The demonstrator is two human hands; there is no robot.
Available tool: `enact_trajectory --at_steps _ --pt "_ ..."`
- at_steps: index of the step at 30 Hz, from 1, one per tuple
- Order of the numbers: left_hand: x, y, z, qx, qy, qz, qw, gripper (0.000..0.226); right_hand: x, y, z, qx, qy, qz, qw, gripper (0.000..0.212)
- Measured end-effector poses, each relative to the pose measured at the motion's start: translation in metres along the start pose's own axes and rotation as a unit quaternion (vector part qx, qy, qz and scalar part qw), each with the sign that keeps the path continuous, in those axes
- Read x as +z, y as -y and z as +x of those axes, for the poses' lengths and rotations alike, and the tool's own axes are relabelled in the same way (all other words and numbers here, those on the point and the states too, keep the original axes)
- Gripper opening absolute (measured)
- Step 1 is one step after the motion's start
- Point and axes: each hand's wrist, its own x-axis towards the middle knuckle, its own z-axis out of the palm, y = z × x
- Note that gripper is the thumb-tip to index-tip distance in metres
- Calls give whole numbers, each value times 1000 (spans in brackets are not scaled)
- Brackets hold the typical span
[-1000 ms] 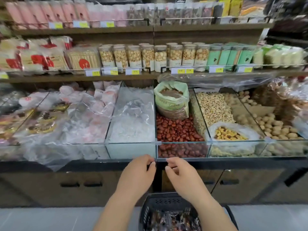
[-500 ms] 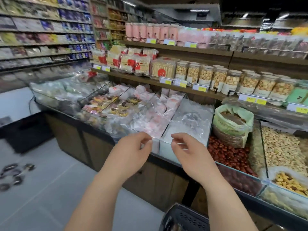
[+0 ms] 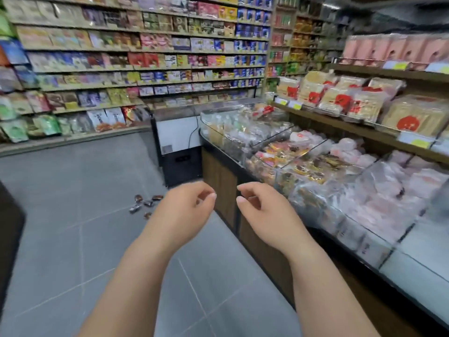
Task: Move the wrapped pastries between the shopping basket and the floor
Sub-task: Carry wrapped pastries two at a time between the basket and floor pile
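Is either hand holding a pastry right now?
No: the left hand and right hand hold nothing, and the wrapped pastries lie on the floor.

1. Grey tiled floor; a small cluster of wrapped pastries lies on it, near the counter's foot.
2. Wood-fronted counter; glass bins of bagged goods stand along its top.
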Motion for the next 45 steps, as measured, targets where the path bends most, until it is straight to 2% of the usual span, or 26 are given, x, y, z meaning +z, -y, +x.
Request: enact_trajectory --at_steps 6,14,28,38,45 --pt "-51 92 -5 -108 -60 28 992 13 92 50 50 -61 96 52 992 26" --pt "-82 174 25 -185 -110 61 975 13 185 77 128 -115 188 76 973 28" --pt "-101 278 245 -242 -137 84 957 13 272 67 374 -129 248 48 959 27" --pt "-98 350 365 -271 -97 78 954 15 325 50 495 -109 271 36 956 30" --pt "-117 431 457 -267 -73 67 959 16 386 59 588 -92 262 35 960 29"
